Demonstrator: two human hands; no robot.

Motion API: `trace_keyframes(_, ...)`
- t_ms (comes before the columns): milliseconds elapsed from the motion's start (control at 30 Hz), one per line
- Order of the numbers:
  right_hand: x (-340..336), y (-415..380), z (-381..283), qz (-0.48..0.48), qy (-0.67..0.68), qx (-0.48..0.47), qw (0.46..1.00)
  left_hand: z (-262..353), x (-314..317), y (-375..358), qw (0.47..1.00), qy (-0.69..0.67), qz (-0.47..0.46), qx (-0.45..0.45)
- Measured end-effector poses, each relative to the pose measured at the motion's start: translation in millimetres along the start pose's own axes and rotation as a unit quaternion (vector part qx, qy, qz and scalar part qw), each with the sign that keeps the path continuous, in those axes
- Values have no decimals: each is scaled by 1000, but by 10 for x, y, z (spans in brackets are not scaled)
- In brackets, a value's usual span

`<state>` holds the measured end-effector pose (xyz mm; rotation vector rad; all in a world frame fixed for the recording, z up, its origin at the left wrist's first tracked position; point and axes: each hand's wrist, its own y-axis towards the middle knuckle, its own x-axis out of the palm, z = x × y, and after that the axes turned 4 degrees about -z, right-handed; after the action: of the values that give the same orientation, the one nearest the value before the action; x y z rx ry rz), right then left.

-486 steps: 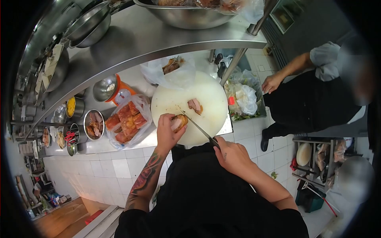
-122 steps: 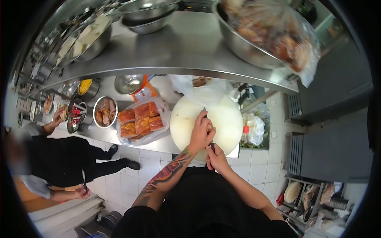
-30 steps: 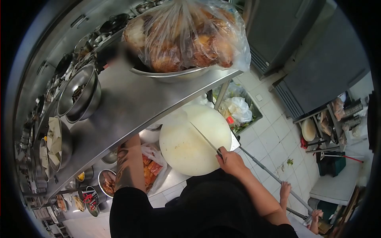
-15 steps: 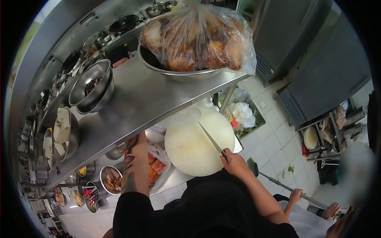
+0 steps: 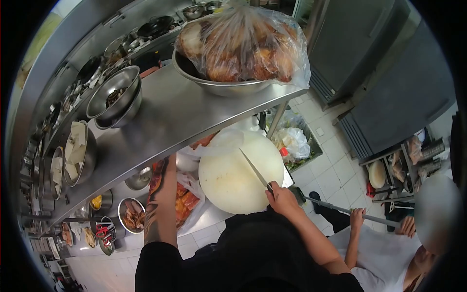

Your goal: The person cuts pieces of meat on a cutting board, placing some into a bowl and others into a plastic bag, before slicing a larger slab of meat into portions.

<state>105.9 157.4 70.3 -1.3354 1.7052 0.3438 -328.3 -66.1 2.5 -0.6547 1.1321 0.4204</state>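
Note:
My right hand (image 5: 282, 198) is closed around the handle of a kitchen knife (image 5: 253, 167). The blade lies over the round white cutting board (image 5: 238, 187), its tip pointing up and left. My left forearm reaches under the steel shelf, which hides the hand. By the shelf edge, a clear plastic bag (image 5: 228, 139) overlaps the board's far side, and a piece of reddish-brown meat (image 5: 203, 141) shows beside it. Left of the board, another open bag holds browned roast meat (image 5: 187, 202).
On the steel shelf (image 5: 170, 109) stand a big bowl (image 5: 228, 88) with bagged roast meat (image 5: 228, 53) and several smaller bowls. A crate (image 5: 316, 148) of bagged waste sits on the floor. At right, another person (image 5: 379, 243) holds a long-handled tool (image 5: 355, 213).
Reddish-brown meat and more of the clear bag have come into view from under the shelf. The knife stays over the board. The other person at right has come further into view.

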Motion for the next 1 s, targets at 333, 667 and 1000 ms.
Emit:
trace_keyframes(333, -47, 70, 148, -16, 41, -11, 999, 116, -48, 166, 999, 19, -37, -11)
trace_keyframes(667, -283, 177, 691, -51, 93, -47, 993, -619, 284, 1304, 977, 35, -206, -52)
trace_keyframes(1000, -657, 513, 985, -76, 118, -69, 988, 1533, -699, -812, 980, 74, 183, -15)
